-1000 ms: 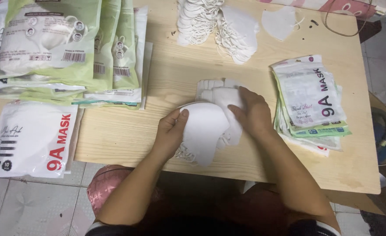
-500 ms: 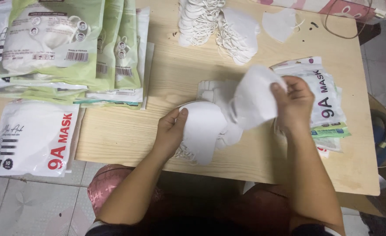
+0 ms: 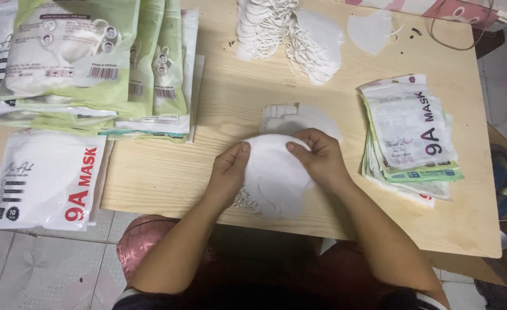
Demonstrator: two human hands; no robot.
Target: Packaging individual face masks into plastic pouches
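Head view: a small stack of white folded fabric face masks [image 3: 273,175] lies on the pale wooden surface [image 3: 167,172] near its front edge. The left hand [image 3: 227,172] and right hand [image 3: 319,158] each close a grip on its opposite sides, thumbs on top.

There is one view only, from a camera on the person's head. It looks steeply down, almost from above, on the wooden surface [image 3: 219,103], and it faces away from the body. It is quite near: both forearms come in from the bottom edge, and the left hand [image 3: 227,172] and right hand [image 3: 322,158] are at the centre. The tiled floor [image 3: 41,264] shows at bottom left.
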